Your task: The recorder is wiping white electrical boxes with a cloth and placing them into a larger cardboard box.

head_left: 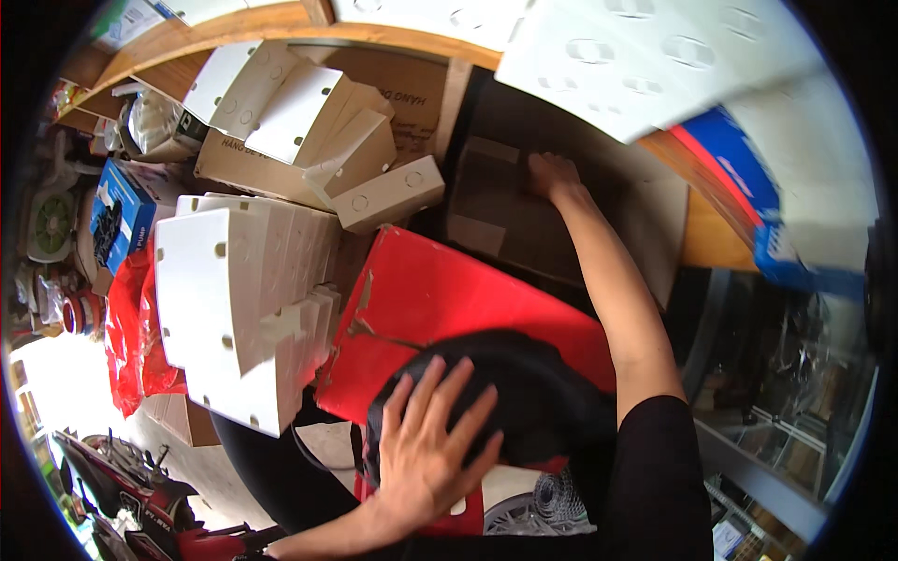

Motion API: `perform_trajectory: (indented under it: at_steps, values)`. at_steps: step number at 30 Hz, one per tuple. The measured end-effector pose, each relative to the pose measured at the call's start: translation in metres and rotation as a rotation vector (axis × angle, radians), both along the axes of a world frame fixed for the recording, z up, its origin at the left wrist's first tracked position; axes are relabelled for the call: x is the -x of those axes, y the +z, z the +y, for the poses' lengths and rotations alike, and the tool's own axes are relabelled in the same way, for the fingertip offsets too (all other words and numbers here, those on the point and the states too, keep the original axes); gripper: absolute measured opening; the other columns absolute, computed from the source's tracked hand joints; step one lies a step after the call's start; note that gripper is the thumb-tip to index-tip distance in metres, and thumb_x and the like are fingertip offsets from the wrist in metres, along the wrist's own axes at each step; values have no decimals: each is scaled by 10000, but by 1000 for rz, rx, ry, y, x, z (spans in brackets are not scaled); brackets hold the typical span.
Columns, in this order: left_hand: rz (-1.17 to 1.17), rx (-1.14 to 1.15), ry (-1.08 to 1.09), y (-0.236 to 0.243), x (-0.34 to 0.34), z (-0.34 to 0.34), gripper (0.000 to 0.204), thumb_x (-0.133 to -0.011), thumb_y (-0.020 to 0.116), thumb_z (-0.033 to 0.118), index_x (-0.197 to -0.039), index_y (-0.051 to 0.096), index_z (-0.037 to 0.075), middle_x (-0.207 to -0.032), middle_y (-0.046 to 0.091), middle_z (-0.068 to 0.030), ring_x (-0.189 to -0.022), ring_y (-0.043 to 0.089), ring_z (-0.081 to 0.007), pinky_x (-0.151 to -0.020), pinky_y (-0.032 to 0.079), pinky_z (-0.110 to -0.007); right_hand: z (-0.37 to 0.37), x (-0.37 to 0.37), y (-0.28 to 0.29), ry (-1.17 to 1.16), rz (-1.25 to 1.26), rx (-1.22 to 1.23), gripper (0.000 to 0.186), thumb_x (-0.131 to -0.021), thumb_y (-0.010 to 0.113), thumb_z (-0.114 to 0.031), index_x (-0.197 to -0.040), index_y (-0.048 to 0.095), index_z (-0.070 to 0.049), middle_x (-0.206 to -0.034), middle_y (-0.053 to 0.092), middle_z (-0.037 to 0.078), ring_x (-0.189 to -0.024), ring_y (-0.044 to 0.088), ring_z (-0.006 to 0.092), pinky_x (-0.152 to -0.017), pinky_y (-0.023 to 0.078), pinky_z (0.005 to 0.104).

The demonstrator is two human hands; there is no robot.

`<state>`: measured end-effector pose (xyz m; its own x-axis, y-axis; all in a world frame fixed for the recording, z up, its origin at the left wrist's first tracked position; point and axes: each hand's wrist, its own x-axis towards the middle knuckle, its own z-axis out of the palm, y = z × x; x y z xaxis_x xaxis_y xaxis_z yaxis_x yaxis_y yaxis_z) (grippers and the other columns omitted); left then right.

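My left hand rests with fingers spread on a black soft bundle, which lies over the torn red cardboard piece. My right hand reaches deep into a shadowed brown cardboard box at upper right; its fingertips are too dark to tell what, if anything, they hold. To the left of the red piece stands a stack of white folded cartons, with loose white and kraft cartons above it.
Wooden shelving spans the top, with white sheets and a blue package at right. A blue box and red plastic bag sit left. A motorbike stands lower left, a glass case at right.
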<state>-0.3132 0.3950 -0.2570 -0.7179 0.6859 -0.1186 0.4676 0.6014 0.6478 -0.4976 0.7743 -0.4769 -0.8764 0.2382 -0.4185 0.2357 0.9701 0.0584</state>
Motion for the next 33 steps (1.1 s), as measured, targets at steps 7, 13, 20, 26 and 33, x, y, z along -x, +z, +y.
perform_trajectory:
  at_steps: [7, 13, 20, 26, 33]
  values:
    - [-180, -234, 173, -4, 12, -18, 376, -771, 818, 122, -1140, 770, 177, -1369, 656, -115, -1298, 589, -378, -971, 526, -491, -26, 73, -82, -62, 35, 267, 783, -816, 835, -341, -1470, 501, -71, -1181, 693, 202, -1115, 664, 349, -1015, 516, 505]
    - [-327, -345, 228, -19, 9, -17, 338, -758, 811, 65, -1086, 795, 146, -1341, 666, -131, -1292, 590, -385, -999, 518, -504, 6, 45, -143, 28, -50, -87, 1033, -765, 894, -323, -1601, 326, -112, -1171, 707, 195, -1033, 705, 361, -958, 525, 535]
    - [-382, -234, 183, -19, 14, -22, 367, -747, 796, 23, -1097, 792, 132, -1372, 643, -136, -1351, 539, -378, -1030, 493, -518, -30, 35, -123, 68, -84, -147, 1165, -695, 918, -405, -1612, 278, -79, -1301, 659, 224, -1154, 667, 390, -999, 512, 529]
    - [-389, -355, 109, -21, 19, -21, 332, -752, 807, 52, -1078, 788, 111, -1307, 673, -173, -1288, 591, -397, -1008, 510, -504, 3, 37, -179, 73, -53, -243, 1022, -821, 860, -399, -1611, 283, -103, -1356, 653, 207, -1272, 626, 323, -1008, 522, 519]
    - [-396, -485, 192, -30, 22, -26, 305, -756, 769, 22, -1058, 776, 66, -1281, 682, -204, -1240, 629, -411, -979, 525, -493, -23, 33, -165, 276, -340, -144, 537, -760, 861, -415, -1168, 715, -98, -1103, 751, 116, -1046, 730, 284, -849, 567, 475]
